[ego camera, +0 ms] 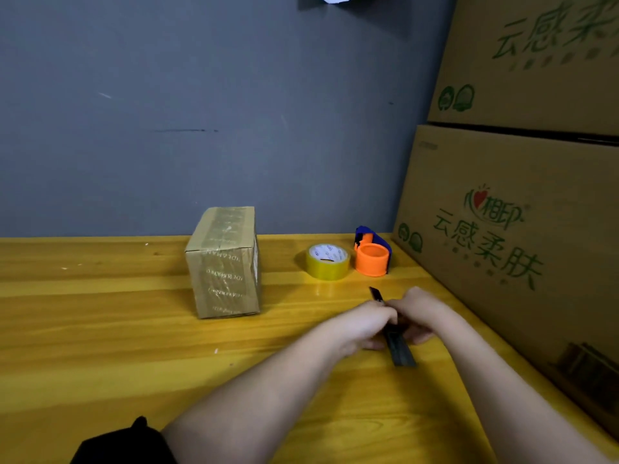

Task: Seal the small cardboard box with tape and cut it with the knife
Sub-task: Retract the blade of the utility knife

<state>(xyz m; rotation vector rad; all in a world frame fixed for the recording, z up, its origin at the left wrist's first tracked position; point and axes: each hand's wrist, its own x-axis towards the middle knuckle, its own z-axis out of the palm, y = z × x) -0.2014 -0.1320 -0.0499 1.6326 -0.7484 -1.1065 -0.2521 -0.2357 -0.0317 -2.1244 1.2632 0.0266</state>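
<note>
Both hands (395, 321) gripping black knife (398, 349), box (224, 262) tape printed "IDEAMANG"

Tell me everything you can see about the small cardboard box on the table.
The small cardboard box is brown and stands upright on the yellow wooden table, near the grey wall. Glossy clear tape with faint printed lettering runs over its top and down its front face, so it looks sealed already. A pale label shows on its right side. Nothing touches it but the table; the yellow tape roll sits apart to its right, and both hands are away from it.

Left hand (366, 324), right hand (418, 314) together (both clenched), forearms converging.
</note>
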